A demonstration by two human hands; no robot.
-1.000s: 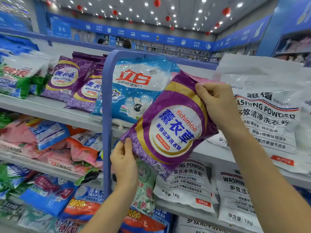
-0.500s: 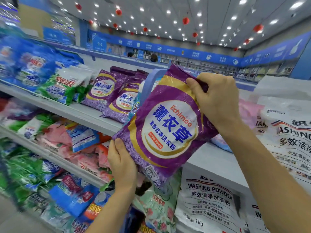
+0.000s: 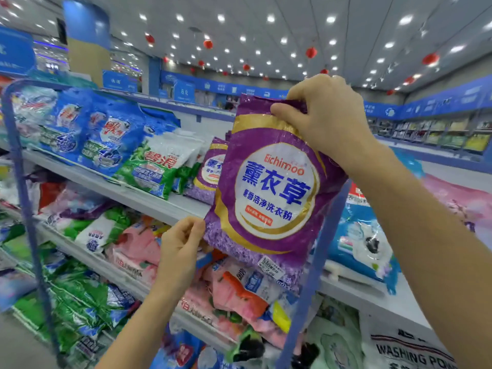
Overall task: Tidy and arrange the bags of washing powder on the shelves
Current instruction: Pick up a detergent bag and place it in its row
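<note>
Two hands show, the left hand [image 3: 178,251] and the right hand [image 3: 327,115], with one purple bag [image 3: 269,187] between them. The top shelf [image 3: 149,201] carries at least one second purple bag [image 3: 213,166], two blue bags [image 3: 111,139] toward its left end and one green-and-white bag [image 3: 157,169]. The heaps on the lower shelves are too jumbled to count.

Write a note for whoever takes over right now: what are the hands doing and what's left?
Right hand: grips the top edge of the purple plastic bag of washing powder, held up in front of the shelves.
Left hand: pinches its lower left corner.
Matching purple bags lean on the grey top shelf, beside green-and-white bags.
Done: bag in hand.
Left: probably set it with the purple ones, then straighten the rest.
</note>
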